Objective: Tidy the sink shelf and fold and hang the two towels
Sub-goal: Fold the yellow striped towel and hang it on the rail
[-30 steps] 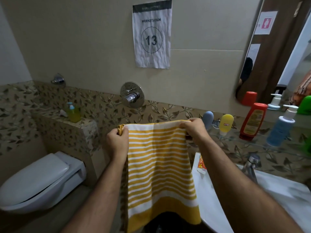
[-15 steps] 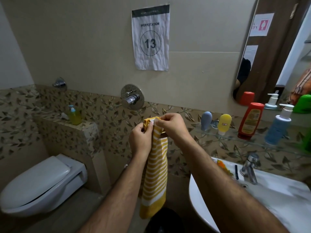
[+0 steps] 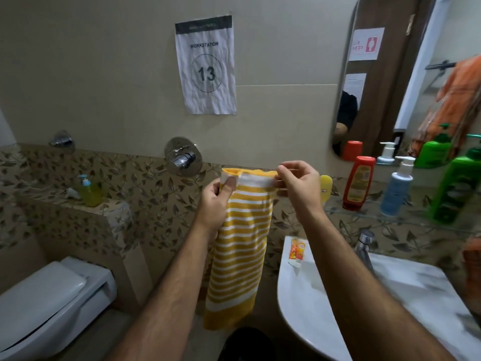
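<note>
Fold step in hand: left hand (image 3: 217,201) and right hand (image 3: 296,187) pinch top corners of yellow striped towel (image 3: 240,246), hanging at sink's (image 3: 307,308) 9 o'clock; next, prob. halve again w/ edges aligned.

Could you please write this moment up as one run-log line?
step: folding | object: yellow striped towel, folded lengthwise, hanging | left hand: gripping top corner | right hand: pinching top edge | hung: not yet

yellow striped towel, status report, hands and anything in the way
Left hand and right hand pinching top corners. Yellow striped towel folded narrow, hanging free beside sink. Nothing blocking.
</note>
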Tool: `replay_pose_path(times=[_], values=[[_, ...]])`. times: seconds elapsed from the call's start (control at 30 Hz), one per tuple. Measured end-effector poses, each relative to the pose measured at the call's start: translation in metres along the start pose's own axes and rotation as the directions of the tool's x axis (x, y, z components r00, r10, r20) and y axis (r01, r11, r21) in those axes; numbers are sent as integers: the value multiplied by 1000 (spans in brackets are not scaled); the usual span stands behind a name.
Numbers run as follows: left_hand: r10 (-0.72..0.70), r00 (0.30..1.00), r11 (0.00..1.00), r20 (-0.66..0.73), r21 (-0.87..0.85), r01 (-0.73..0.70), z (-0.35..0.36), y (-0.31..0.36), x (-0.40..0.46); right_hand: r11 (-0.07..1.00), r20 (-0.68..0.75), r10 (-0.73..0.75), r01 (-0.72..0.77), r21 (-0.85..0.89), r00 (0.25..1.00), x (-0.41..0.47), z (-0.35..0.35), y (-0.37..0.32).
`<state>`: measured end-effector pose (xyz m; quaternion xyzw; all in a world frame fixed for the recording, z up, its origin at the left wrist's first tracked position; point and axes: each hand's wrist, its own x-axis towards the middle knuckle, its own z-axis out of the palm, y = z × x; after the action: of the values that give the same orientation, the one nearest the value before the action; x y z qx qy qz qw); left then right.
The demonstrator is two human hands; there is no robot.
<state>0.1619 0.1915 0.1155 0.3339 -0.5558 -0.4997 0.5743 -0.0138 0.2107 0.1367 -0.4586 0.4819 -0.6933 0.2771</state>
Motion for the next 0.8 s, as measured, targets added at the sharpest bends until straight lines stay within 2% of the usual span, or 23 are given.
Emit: replay_pose_path(times=[0.03,0.1,0.17,0.23,0.3,0.37,0.5,0.7,0.8], values=[[-6,999,999,45,-32,7,9,6,1,994,-61,-57,51,-97,997,3,-16,4],[-1,990,996,139,-92,14,29,16,4,988,-26,-3,-2,-155,1000,8,-51,7],[15,975,991,222,-135,15,51,24,6,992,173,128,-130,-3,977,6,-83,4],[38,962,980,270,-198,17,75,28,8,977,359,126,-178,114,925,5,-115,0],[36,953,968,300,-249,41,95,27,9,972,426,116,-191,138,897,-3,-140,-14],[31,940,957,340,-281,70,118,24,10,980,376,129,-176,94,918,-9,-162,-32],[38,912,947,409,-305,98,161,20,7,999,160,31,-34,18,987,-18,-198,-69],[64,872,925,486,-357,131,224,15,-1,989,-45,-96,90,-115,994,-36,-242,-104],[73,770,902,634,-372,220,250,1,-5,979,-124,-133,111,-172,983,-45,-262,-121]])
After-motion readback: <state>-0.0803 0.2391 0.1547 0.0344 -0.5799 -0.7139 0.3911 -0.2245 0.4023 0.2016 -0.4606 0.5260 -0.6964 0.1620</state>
